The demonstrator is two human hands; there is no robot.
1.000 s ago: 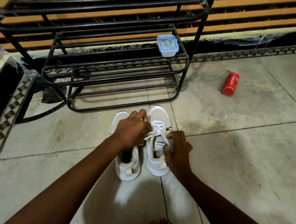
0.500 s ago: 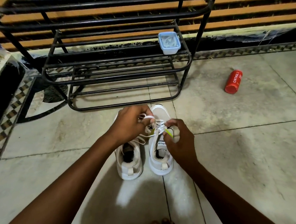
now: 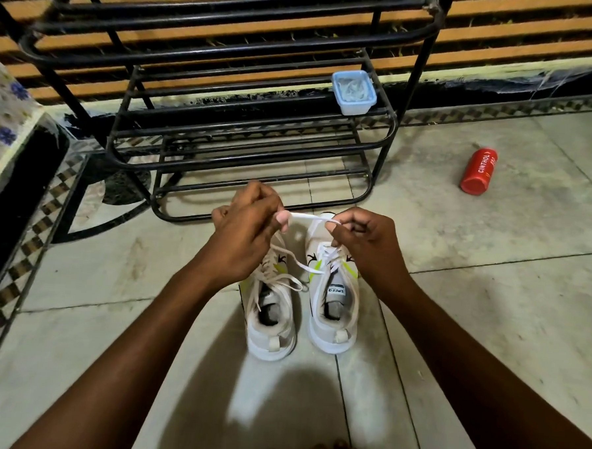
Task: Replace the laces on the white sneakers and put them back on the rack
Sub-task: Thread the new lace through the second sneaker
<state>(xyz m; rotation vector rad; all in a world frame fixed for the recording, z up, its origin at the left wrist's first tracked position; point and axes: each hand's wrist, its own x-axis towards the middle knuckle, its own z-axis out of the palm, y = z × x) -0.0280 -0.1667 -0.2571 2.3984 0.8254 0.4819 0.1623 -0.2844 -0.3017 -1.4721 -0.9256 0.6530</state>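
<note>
I see a small pale blue plastic container [image 3: 353, 92] with something whitish inside, at the far middle. On the right, a red cylindrical bottle [image 3: 478, 171] with white letters lies on its side on the grey tiled floor [image 3: 490, 286]. At the far left stands a surface with blue flower cloth [image 3: 3, 119]. Behind, I see orange and black wall stripes [image 3: 521, 26].

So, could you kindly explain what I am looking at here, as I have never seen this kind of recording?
There is no machine: a camera worn on a person's head looks down at their two bare hands. The left hand and the right hand each pinch the white lace of the right sneaker, stretched between them. The left sneaker stands beside it on the tiled floor. Behind stands a black metal shoe rack bearing a small blue container; a red can lies on the floor.
</note>
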